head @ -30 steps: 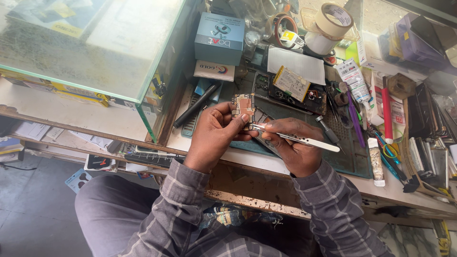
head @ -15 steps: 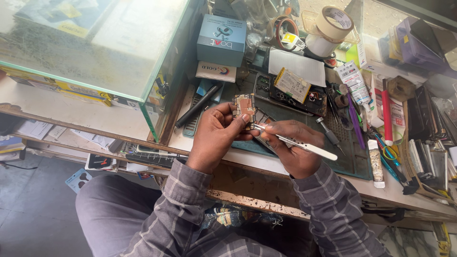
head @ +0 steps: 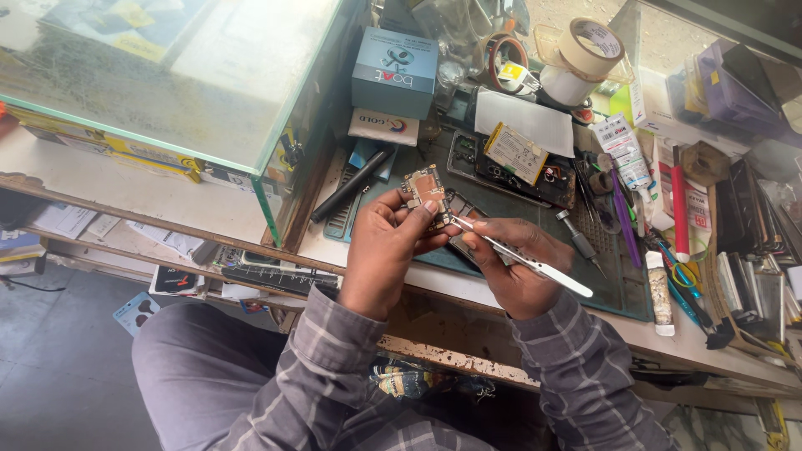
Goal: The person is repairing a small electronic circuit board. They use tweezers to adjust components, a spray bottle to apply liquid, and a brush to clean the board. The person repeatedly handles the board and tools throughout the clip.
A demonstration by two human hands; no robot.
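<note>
Left hand point(head: 386, 250) pinches small circuit board point(head: 424, 190), raised above dark mat point(head: 585, 284) on worktop point(head: 251, 221). Right hand point(head: 514, 267) is closed round metal tweezers point(head: 522, 259), tips at board's right edge (contact point too small to tell). Judgement: brace the wrists, keep board steady, use light tip pressure.

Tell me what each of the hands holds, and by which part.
Left hand pinches the small circuit board by its lower edge; right hand grips the metal tweezers mid-shaft.
</note>
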